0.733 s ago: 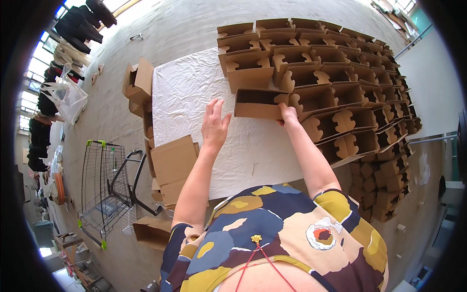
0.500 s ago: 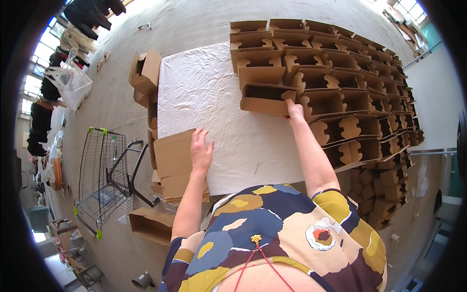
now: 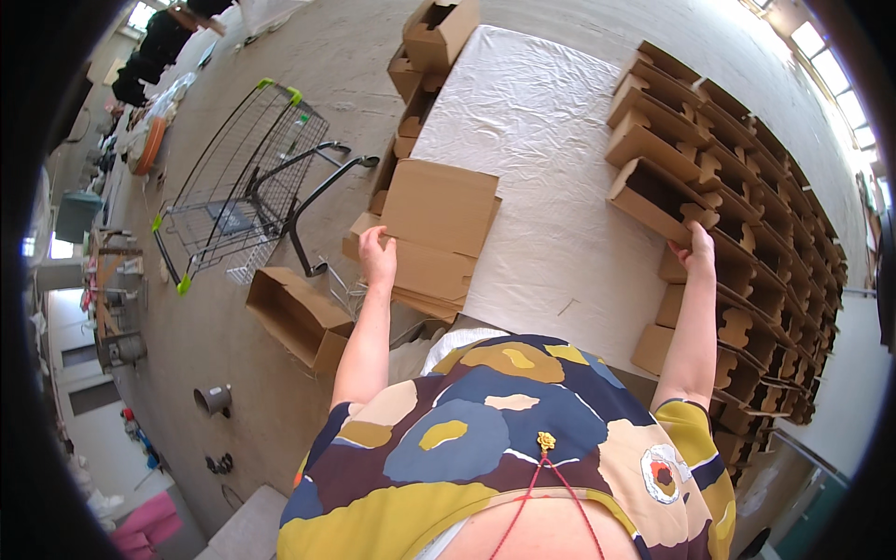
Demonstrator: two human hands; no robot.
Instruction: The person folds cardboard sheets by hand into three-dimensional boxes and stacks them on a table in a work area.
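Observation:
My right hand (image 3: 696,248) grips the near right end of an open-topped brown cardboard box (image 3: 653,204), at the left edge of many similar boxes in rows (image 3: 747,201). My left hand (image 3: 378,259) is at the left side of a stack of flat cardboard sheets (image 3: 439,207), its fingers apart and slightly bent. Whether its fingertips touch the top sheet, I cannot tell. Between my hands is a table covered with a wrinkled white sheet (image 3: 546,140).
Several folded boxes (image 3: 441,42) line the table's far left edge. A black wire shopping cart with green corners (image 3: 245,177) stands on the floor at the left. Nearer to me lies an open cardboard box (image 3: 297,319). A grey cylinder (image 3: 213,400) is on the floor.
My view has turned to the left, so the table and boxes appear farther right. My left hand has moved to the left side of the flat cardboard. My right hand stays at the box's end.

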